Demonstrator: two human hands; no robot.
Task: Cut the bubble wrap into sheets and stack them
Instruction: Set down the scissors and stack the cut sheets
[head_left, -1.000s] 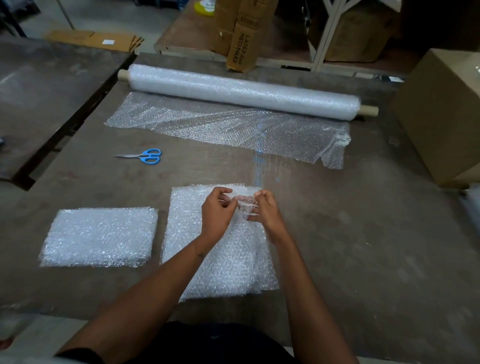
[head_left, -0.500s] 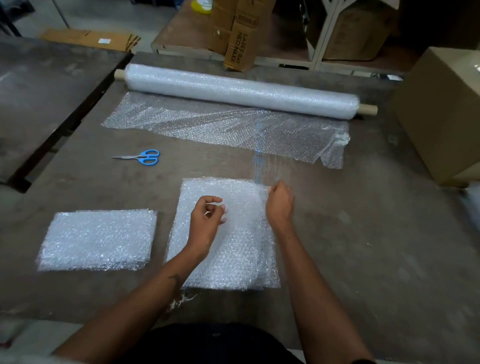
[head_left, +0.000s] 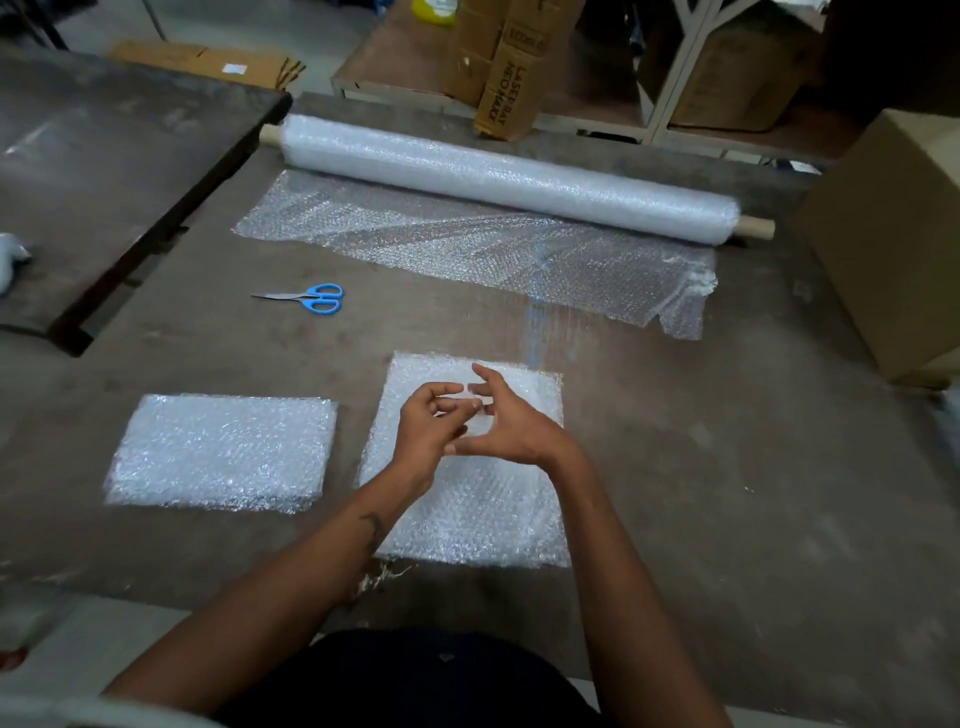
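Both hands are up over the nearer stack of cut sheets (head_left: 467, 519), which sits right in front of me on the counter (head_left: 727, 467). The left hand (head_left: 428, 428) has its fingers loosely curled, the right hand (head_left: 511, 423) has fingers spread and bent, and the two are touching or almost touching around the thumbs. There might be a small clear scrap between the fingertips, but it's too blurry and see-through for me to call it, so I honestly can't tell if either one has hold of anything.

A second, smaller stack of sheets (head_left: 223, 452) lies to the left of that one, apart from it, flat on the counter. Further back the big bubble wrap roll (head_left: 509, 182) lies across the counter on its cardboard core, with a length of wrap (head_left: 467, 244) pulled out toward me, ragged at its right end. The blue-handled scissors (head_left: 311, 299) rest closed on the counter between the loose wrap and the left stack, not touching either.

A large cardboard box (head_left: 893, 249) stands at the right edge, and more cartons (head_left: 504, 73) lean behind the counter.
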